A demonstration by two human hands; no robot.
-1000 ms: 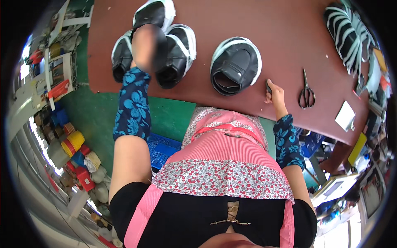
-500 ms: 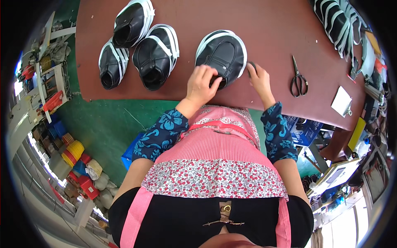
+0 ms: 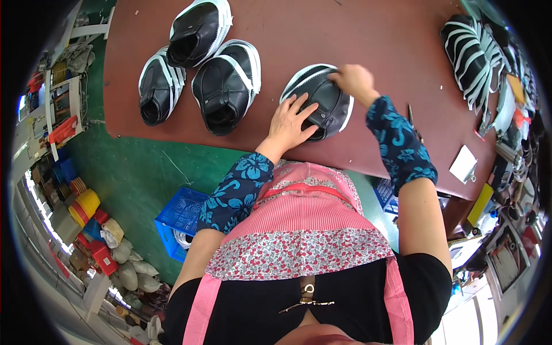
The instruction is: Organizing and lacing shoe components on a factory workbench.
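Observation:
A black shoe upper [image 3: 326, 99] with a white stitched rim lies near the table's front edge, its opening toward me; another white rim shows beneath it. My left hand [image 3: 290, 123] rests on its left side and opening, fingers spread over the black material. Over its far right edge my right hand [image 3: 352, 81] is closed, fingertips at the toe rim. Whatever those fingers hold is too small and dark to make out. Left of it stand more black uppers in stacks: a front stack [image 3: 221, 92], a far-left one [image 3: 152, 95] and one on top behind [image 3: 198, 31].
Black scissors [image 3: 411, 118] lie to the right, partly behind my right forearm. Beyond them are a white pad on a clipboard [image 3: 463, 164] and a bundle of black-and-white pieces [image 3: 471, 63] on the red-brown table [image 3: 379, 29]. A blue crate [image 3: 178, 215] stands on the green floor.
My right hand has moved from beside the upper up to its far toe edge. My left hand's fingers have spread from a bent grip at the opening. The scissors are now partly covered.

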